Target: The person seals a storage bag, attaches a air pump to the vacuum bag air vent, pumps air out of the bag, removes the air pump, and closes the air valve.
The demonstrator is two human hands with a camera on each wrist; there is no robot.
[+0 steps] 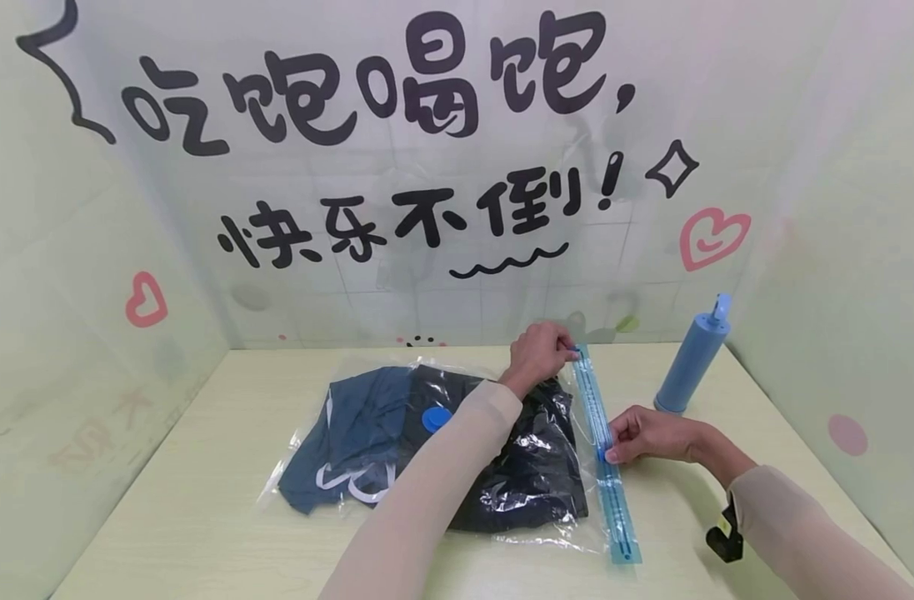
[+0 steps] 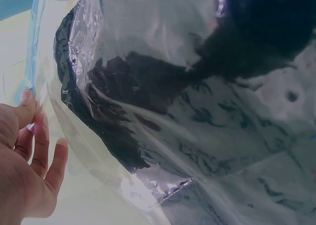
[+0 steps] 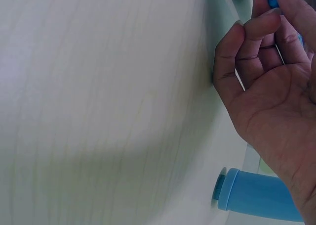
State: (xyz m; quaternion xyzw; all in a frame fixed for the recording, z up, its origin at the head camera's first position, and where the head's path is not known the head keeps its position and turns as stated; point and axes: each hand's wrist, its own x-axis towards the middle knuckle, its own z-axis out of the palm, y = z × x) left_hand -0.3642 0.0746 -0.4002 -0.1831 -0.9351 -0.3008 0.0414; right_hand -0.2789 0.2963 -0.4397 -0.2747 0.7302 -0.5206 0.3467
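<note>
Left grip point(image 1: 537, 355) pinches the far end of a translucent blue zip strip point(image 1: 591, 398), apparently to keep it taut, as the right grip point(image 1: 655, 435) pinches its small blue slider point(image 1: 601, 452), the clear plastic bag point(image 1: 561, 542) of dark fabric point(image 1: 367, 417) lying flat on the pale worktop point(image 1: 194, 492).

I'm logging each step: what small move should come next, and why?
Probably slide the blue clip along the seal strip toward its near end: the right hand pinches the clip partway along, while the left hand holds the far end, which should brace the strip against that pull.
</note>
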